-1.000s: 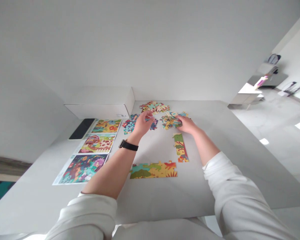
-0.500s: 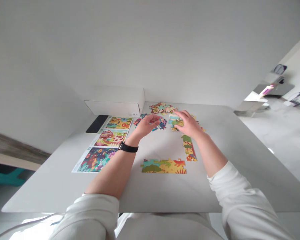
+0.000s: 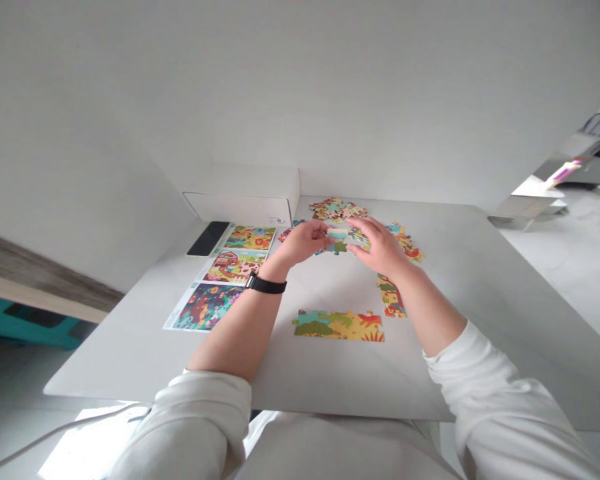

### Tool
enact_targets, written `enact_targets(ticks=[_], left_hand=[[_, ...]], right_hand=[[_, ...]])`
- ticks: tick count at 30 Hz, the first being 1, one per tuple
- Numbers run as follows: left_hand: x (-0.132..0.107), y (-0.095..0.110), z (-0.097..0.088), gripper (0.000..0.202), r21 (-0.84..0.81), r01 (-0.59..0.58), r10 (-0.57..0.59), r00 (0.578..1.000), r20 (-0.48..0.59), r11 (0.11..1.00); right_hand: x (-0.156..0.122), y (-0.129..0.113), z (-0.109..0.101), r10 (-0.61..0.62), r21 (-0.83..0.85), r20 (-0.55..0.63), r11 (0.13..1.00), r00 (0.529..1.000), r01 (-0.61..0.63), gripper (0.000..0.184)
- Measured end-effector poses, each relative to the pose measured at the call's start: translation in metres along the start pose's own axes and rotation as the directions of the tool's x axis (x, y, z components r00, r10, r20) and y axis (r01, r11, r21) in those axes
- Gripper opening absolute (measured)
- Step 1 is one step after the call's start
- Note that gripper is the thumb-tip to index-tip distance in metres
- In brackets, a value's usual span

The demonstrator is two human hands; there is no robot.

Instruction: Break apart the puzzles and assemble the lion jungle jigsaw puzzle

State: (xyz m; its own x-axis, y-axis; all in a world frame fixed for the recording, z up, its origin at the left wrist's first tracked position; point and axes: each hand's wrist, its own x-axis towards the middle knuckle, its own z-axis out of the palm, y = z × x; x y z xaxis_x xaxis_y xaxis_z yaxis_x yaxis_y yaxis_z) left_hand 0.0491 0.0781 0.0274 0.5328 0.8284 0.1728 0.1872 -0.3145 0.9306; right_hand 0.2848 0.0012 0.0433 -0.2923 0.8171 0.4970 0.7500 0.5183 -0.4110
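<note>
Left hand (image 3: 306,242) pinches a puzzle piece (image 3: 339,246) above the counter (image 3: 340,380); right hand (image 3: 379,248), thumb and fingers spread, stands just beside it. An assembled strip (image 3: 338,325) lies toward the counter's near edge.

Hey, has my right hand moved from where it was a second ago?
Yes. Judged against the white box, your right hand has moved to the left, closer to the box and to your left hand.

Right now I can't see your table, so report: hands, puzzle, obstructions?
Left hand at pale-blue piece, grip unclear. Right hand open alongside. Right forearm partly hides side strip.
</note>
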Motion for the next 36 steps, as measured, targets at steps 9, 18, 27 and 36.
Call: enact_targets(ticks=[9, 18, 27, 36], left_hand=[[-0.002, 0.001, 0.009, 0.023, 0.075, 0.029, -0.033, 0.998, 0.051, 0.997], [0.001, -0.016, -0.001, 0.039, 0.254, 0.005, -0.008, 1.0, 0.014, 0.967], [0.001, -0.045, -0.05, 0.036, 0.435, 0.23, -0.191, 0.973, -0.131, 0.871], [-0.001, -0.043, -0.008, 0.02, 0.68, 0.197, -0.304, 0.952, 0.04, 0.707]], right_hand=[[-0.002, 0.023, 0.021, 0.357, 0.318, 0.188, 0.859, 0.915, -0.4, 0.022], [-0.003, 0.026, 0.02, 0.411, 0.285, 0.174, 0.849, 0.895, -0.445, 0.016], [0.0, 0.042, 0.004, 0.492, 0.063, 0.041, 0.867, 0.869, -0.494, 0.02], [-0.004, 0.046, 0.008, 0.514, -0.048, 0.119, 0.858, 0.85, -0.512, 0.022]])
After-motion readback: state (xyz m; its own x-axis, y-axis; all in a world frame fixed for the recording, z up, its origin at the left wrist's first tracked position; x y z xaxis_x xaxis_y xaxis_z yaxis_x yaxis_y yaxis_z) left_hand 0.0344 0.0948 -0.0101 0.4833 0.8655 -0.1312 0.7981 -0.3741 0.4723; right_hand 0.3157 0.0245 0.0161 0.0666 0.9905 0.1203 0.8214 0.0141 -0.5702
